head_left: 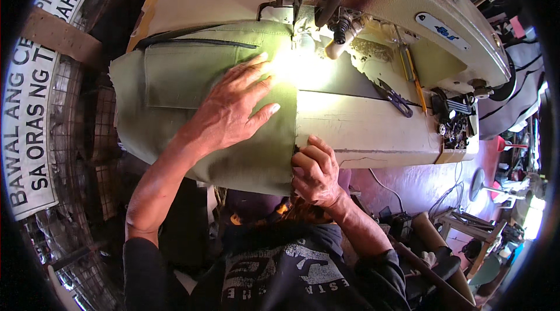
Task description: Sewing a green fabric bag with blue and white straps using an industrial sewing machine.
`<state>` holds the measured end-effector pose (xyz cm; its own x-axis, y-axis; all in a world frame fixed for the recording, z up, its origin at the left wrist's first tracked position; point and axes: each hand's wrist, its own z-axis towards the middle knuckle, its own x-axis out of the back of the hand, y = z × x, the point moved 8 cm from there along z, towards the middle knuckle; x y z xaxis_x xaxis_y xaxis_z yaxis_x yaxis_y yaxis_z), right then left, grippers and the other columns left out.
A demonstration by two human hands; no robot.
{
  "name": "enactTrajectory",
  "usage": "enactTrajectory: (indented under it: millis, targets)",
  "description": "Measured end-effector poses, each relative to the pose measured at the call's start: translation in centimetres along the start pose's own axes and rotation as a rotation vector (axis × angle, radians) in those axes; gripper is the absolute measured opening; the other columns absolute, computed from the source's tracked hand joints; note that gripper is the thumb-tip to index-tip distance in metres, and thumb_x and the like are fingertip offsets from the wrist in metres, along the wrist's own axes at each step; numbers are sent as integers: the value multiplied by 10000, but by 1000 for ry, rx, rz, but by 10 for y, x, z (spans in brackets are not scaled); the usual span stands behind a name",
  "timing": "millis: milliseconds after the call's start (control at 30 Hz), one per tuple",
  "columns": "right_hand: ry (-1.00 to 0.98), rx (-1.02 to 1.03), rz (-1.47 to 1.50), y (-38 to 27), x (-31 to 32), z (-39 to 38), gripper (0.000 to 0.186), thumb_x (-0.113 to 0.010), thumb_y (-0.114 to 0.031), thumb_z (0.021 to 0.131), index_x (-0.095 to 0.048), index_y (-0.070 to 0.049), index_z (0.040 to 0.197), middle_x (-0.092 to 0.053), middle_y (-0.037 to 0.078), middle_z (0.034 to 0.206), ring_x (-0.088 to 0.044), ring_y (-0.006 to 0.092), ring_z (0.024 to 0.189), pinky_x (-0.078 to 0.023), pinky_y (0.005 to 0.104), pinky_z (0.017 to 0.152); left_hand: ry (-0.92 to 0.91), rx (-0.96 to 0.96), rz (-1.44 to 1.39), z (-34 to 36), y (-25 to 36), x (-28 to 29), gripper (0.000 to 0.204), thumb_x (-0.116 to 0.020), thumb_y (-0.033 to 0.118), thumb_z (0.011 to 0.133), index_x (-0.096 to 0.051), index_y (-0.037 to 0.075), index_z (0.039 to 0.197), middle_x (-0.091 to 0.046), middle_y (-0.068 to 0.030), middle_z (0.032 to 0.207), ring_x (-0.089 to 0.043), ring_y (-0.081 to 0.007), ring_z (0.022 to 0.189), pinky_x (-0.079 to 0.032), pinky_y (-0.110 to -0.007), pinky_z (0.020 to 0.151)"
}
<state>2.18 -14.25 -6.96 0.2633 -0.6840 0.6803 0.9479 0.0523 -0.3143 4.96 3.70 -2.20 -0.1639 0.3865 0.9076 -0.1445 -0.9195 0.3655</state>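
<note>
A piece of olive-green fabric [175, 130] covers the left part of the sewing table and hangs over its front edge. Near its top runs a dark slit, perhaps a pocket opening. My left hand [239, 101] lies flat on the cloth with fingers spread, just left of the bright lamp glow. With curled fingers, my right hand [317, 171] grips the fabric's right edge at the table's front. The sewing machine [402, 2] stands over the far end of the cloth, its needle area washed out by glare.
Right of the cloth, thread snips [394, 98] and a yellow-orange pencil-like tool [419, 86] lie on the machine bed. A tray of bobbins and small metal parts [455, 118] sits at the table's right end. Wire mesh with white signs [35, 130] rises at the left.
</note>
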Motion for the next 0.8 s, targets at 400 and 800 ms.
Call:
enactTrajectory:
  millis: [400,800]
  targets:
    - [28,-136,6,1,3,4,341,-674,-186,542,-645,-103,871,-571,82,1078,-546,315,1080,-471,561,1021,52,-60,-109,-48,51,-6,272,-699,69,847,-695,1,1111,-593,-120,1300,-488,-316,1331,-406,-447,1109]
    - [-194,-43,-14,-7,2,15,324,-678,-85,603,-676,50,897,-523,220,1420,-480,387,1362,-422,554,1100,11,-37,-196,-39,28,-12,359,-645,-30,839,-638,12,1195,-589,-135,1311,-558,-318,1256,-485,-391,1062]
